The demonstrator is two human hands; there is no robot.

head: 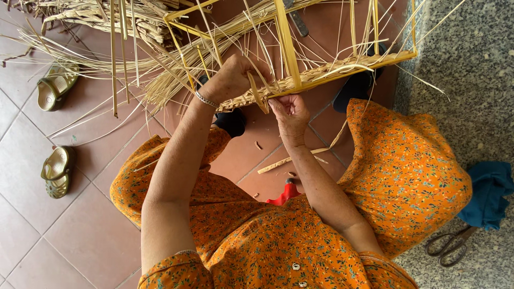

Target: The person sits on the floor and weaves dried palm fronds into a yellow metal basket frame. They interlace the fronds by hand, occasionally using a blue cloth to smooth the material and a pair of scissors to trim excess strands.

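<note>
A yellow bamboo frame (286, 48) stands tilted over my knees, with a woven band of straw (332, 72) along its lower bar. My left hand (231, 77) grips the woven edge from above, a thin bracelet on its wrist. My right hand (289, 112) sits just below the band and pinches a straw strip (257, 96) that curls down from the weave. Loose straw strands (176, 64) fan out from the frame toward the left.
A pile of straw (101, 16) lies on the tiled floor at top left. Two green sandals (56, 85) (57, 170) sit at left. Scissors (450, 245) and a blue cloth (490, 192) rest on the speckled step at right. A red-handled tool (284, 194) lies by my lap.
</note>
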